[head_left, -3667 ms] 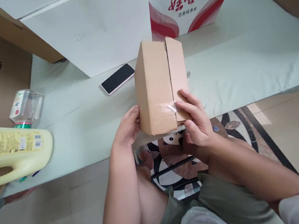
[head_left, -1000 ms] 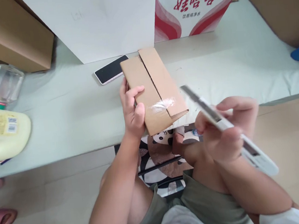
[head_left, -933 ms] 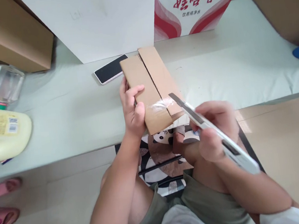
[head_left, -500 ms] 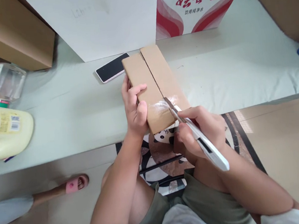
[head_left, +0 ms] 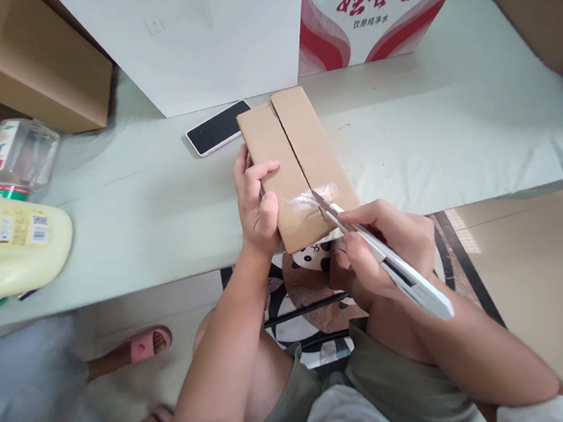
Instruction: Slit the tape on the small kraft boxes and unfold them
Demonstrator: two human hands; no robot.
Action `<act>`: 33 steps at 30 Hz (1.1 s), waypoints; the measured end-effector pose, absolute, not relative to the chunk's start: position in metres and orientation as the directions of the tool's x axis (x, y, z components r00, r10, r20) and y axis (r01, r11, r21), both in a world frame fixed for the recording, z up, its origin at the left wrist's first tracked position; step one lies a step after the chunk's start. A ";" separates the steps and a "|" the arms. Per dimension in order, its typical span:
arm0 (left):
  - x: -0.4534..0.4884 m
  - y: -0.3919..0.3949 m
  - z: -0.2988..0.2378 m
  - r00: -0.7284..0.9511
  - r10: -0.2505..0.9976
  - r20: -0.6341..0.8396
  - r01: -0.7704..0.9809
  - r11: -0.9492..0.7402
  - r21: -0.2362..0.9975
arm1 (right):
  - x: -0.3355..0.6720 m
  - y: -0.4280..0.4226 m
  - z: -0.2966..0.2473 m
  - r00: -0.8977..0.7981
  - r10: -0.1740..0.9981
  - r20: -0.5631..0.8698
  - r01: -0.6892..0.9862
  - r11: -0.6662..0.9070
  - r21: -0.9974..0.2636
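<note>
A small brown cardboard box (head_left: 274, 138) is tilted at the near edge of the table, a dark seam running along its top. Clear tape (head_left: 305, 200) crosses the seam at its near end. My left hand (head_left: 259, 203) is closed around the box's left side, thumb and index finger on top. In my right hand (head_left: 395, 239) is a white utility knife (head_left: 392, 260), gripped between thumb and fingers. Its blade tip touches the seam at the tape.
A phone (head_left: 217, 128) lies behind the box. White cartons (head_left: 194, 45) stand at the back. At left are a yellow jug (head_left: 18, 242), a clear bottle (head_left: 24, 154) and a large brown carton (head_left: 55, 67). Another person's foot in a pink slipper (head_left: 145, 346) is on the floor.
The knife has shifted slightly, its handle farther right. My left hand keeps its hold on the box. The other person's grey clothing has come further into view at the lower left.
</note>
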State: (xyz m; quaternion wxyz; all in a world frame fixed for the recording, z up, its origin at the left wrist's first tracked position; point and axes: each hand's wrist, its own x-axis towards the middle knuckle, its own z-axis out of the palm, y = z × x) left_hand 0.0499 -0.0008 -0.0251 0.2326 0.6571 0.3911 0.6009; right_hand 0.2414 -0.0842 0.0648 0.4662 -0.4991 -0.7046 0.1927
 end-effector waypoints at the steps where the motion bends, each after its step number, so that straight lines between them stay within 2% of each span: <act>1: 0.050 -0.001 -0.025 -0.028 0.796 0.605 0.229 -0.584 0.779 | 0.242 -0.085 0.065 -0.070 0.879 0.471 0.528 0.434 -0.730; 10: 0.052 0.000 -0.027 -0.031 0.807 0.589 0.148 -0.579 0.802 | 0.243 -0.083 0.078 -0.090 0.832 0.547 0.572 0.493 -0.656; 16: 0.050 0.000 -0.025 -0.012 0.817 0.577 0.149 -0.569 0.808 | 0.256 -0.094 0.084 -0.101 0.912 0.398 0.497 0.393 -0.774; 18: 0.048 -0.001 -0.024 -0.014 0.827 0.563 0.151 -0.555 0.818 | 0.262 -0.094 0.080 -0.051 0.868 0.494 0.383 0.474 -0.793; 20: 0.045 -0.002 -0.023 -0.025 0.837 0.546 0.146 -0.537 0.831 | 0.268 -0.086 0.072 0.100 0.782 0.616 0.282 0.571 -0.771; 21: 0.044 -0.002 -0.023 -0.025 0.842 0.539 0.142 -0.530 0.836 | 0.270 -0.080 0.066 0.199 0.737 0.646 0.283 0.588 -0.758; 22: 0.042 -0.002 -0.024 -0.023 0.845 0.534 0.138 -0.526 0.839 | 0.273 -0.072 0.059 0.273 0.713 0.646 0.327 0.563 -0.759; 24: 0.038 -0.001 -0.024 -0.024 0.848 0.529 0.120 -0.523 0.844 | 0.278 -0.054 0.042 0.296 0.753 0.588 0.479 0.415 -0.773; 26: 0.034 0.000 -0.024 -0.036 0.855 0.518 0.084 -0.513 0.854 | 0.285 -0.035 0.022 0.184 0.859 0.478 0.636 0.267 -0.724; 29: 0.027 0.001 -0.019 -0.053 0.878 0.476 0.020 -0.475 0.880 | 0.292 -0.011 -0.006 -0.002 0.939 0.345 0.783 0.216 -0.583; 31: 0.022 0.002 -0.015 -0.074 0.894 0.441 -0.030 -0.444 0.895 | 0.293 0.000 -0.018 -0.052 0.959 0.277 0.847 0.190 -0.497; 33: 0.014 0.005 -0.011 -0.121 0.912 0.393 -0.089 -0.404 0.910 | 0.291 0.005 -0.022 -0.035 0.978 0.205 0.893 0.123 -0.434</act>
